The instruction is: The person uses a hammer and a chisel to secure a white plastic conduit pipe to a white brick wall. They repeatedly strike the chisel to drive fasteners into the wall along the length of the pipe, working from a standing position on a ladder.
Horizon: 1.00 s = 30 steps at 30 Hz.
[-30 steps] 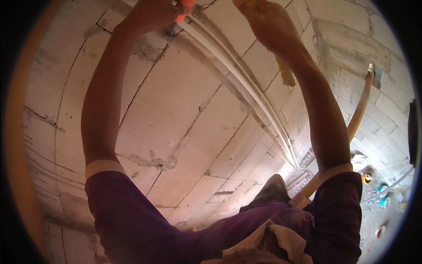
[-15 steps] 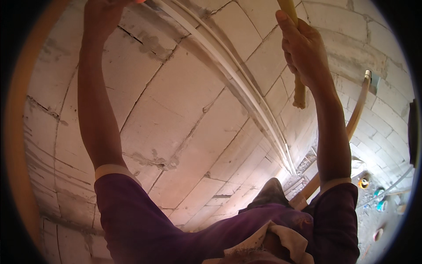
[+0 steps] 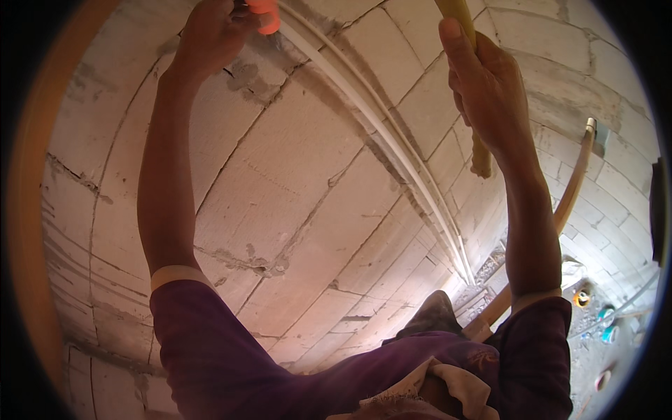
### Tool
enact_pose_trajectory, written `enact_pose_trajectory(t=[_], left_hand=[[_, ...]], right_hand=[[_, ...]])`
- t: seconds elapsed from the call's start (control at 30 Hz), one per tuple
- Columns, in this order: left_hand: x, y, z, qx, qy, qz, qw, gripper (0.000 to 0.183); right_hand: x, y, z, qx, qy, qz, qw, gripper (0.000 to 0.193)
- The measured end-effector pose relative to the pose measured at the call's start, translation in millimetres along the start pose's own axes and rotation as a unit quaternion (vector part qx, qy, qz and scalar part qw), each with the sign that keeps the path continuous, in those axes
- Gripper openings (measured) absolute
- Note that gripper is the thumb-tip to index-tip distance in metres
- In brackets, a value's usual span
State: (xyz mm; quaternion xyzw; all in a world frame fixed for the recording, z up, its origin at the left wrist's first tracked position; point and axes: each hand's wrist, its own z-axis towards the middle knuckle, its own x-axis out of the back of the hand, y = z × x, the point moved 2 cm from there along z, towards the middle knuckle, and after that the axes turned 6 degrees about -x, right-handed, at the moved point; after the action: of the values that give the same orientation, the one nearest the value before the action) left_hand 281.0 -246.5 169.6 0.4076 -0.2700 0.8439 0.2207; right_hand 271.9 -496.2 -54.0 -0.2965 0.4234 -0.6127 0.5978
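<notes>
At the top edge, my left hand (image 3: 212,38) is closed around an orange-red handle (image 3: 267,17); the rest of that tool is out of view. My right hand (image 3: 488,87) grips a pale wooden tool handle (image 3: 481,155), thumb laid along it. Its rough lower end sticks out below the fist, while the upper end leaves the picture. Both arms are raised in front of a pale block wall (image 3: 273,175). Between the hands, light conduit pipes (image 3: 413,168) run side by side in a groove cut down the wall.
A curved wooden pole (image 3: 575,171) slants past my right forearm. On the lit floor at the lower right lie rolls of tape (image 3: 606,334), an orange round item (image 3: 581,298) and rubble. A dark object (image 3: 658,210) hangs at the right rim.
My left hand has moved right and slightly down, bringing more of the orange-red handle into view. The wooden handle in my right hand has shifted only a little.
</notes>
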Motion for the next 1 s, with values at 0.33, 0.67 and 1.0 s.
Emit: enact_pose_trajectory(t=[0.33,0.67,1.0], left_hand=[[-1.7,9.8,9.6,0.001,-0.031,0.021,0.999,0.038],[-1.7,13.9,5.8,-0.021,-0.034,0.098,0.994,0.03],[-31.7,54.1,62.0,0.067,-0.211,0.127,0.967,0.011]], right_hand=[[-27.8,-37.0,15.4,0.017,0.012,0.039,0.999,0.052],[-53.2,-39.1,32.5,0.052,-0.047,0.012,0.998,0.048],[-17.7,-33.0,40.7,-0.059,-0.027,-0.073,0.995,0.048]])
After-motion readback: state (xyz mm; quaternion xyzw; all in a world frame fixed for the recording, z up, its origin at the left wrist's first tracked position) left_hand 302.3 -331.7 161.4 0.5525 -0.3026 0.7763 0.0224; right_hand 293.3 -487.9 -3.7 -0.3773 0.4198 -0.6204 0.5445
